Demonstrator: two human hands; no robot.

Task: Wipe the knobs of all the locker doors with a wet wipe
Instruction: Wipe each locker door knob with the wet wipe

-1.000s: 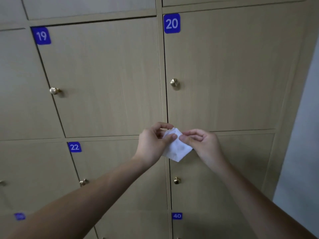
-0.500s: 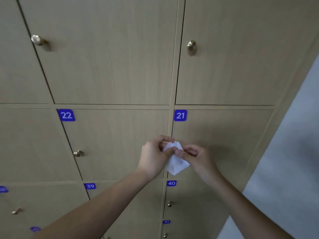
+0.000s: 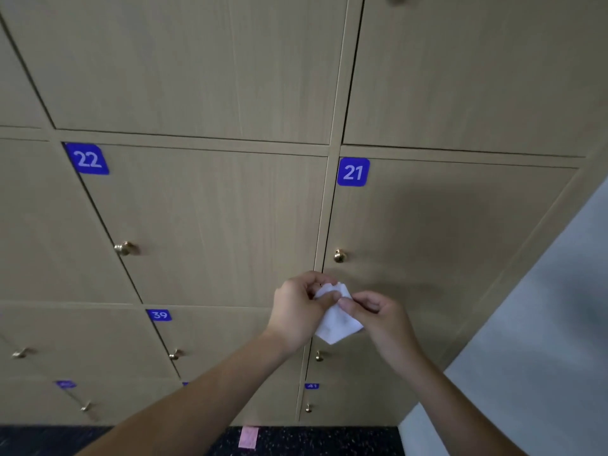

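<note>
A white wet wipe (image 3: pixel 335 319) is pinched between my left hand (image 3: pixel 297 311) and my right hand (image 3: pixel 378 315), both in front of the wooden lockers. The brass knob of door 21 (image 3: pixel 339 256) sits just above my hands, apart from the wipe. Door 22's knob (image 3: pixel 123 248) is off to the left. Lower doors carry more knobs: one under label 39 (image 3: pixel 175 354), one right below the wipe (image 3: pixel 318 356), and one on door 41 (image 3: pixel 308 408).
Wooden locker doors with blue number labels fill the view. A pale wall (image 3: pixel 543 324) borders the lockers on the right. Dark speckled floor (image 3: pixel 329 442) with a pink tape mark (image 3: pixel 248 437) lies at the bottom.
My view has tilted down: doors 19 and 20 left the top, and doors 21, 22, 39, 41 and the floor came in. Both hands keep working the wipe between them.
</note>
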